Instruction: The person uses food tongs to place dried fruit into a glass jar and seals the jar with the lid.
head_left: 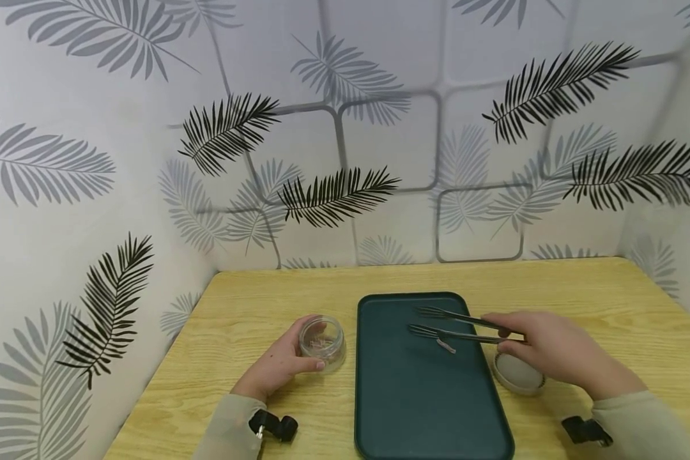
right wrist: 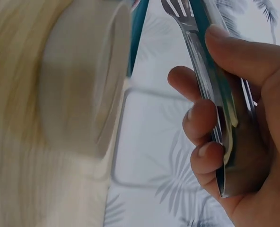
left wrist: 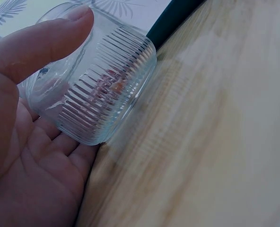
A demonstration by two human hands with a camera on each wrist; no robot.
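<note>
My left hand (head_left: 282,361) holds a small clear glass jar (head_left: 330,358) beside the tray's left edge. The thumb lies on the near side of the jar, and fingers reach round behind it. In the left wrist view the jar (left wrist: 107,90) has a ribbed wall and small reddish bits inside. My right hand (head_left: 558,348) grips metal tongs (head_left: 466,335) with fork-like tips, spread apart over the dark green tray (head_left: 431,402). A thin pinkish strip (head_left: 445,345) is at the nearer tong arm; whether it hangs or lies on the tray, I cannot tell.
A round pale container (head_left: 517,374) sits right of the tray, below my right hand; it also shows large in the right wrist view (right wrist: 78,80). Everything stands on a light wooden table (head_left: 287,287) against feather-patterned walls (head_left: 379,140).
</note>
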